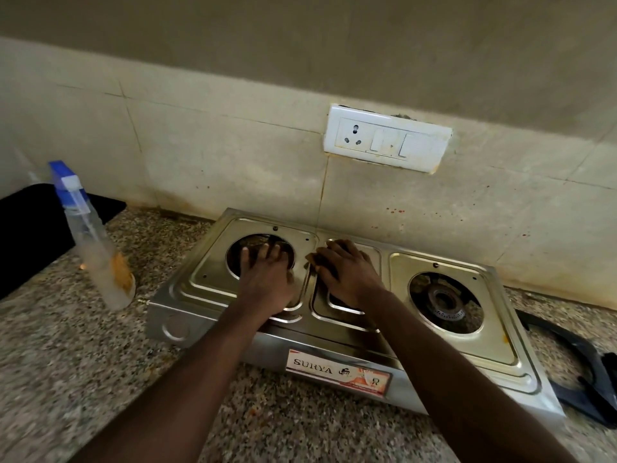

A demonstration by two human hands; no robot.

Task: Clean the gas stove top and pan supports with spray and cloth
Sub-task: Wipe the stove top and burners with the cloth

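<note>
Left hand (267, 279) lies spread flat, fingertips (244, 251) over the stove's (500, 345) left burner hole (237, 262); right hand (344, 272) presses the middle panel (337, 317), fingers bent (can't tell if anything's underneath).

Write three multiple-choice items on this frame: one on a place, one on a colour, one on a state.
1. Where does the bottle stand?
A. left of the stove
B. on the stove
C. right of the stove

2. What colour is the bottle's spray head?
A. red
B. blue
C. green

3. What state is the right burner in?
A. covered by a pot
B. lit
C. bare, nothing on it

Key:
1. A, it stands on the counter by the stove's left end.
2. B, the head is plainly blue.
3. C, the burner lies open with no flame, and a black support lies on the counter to the right.
</note>
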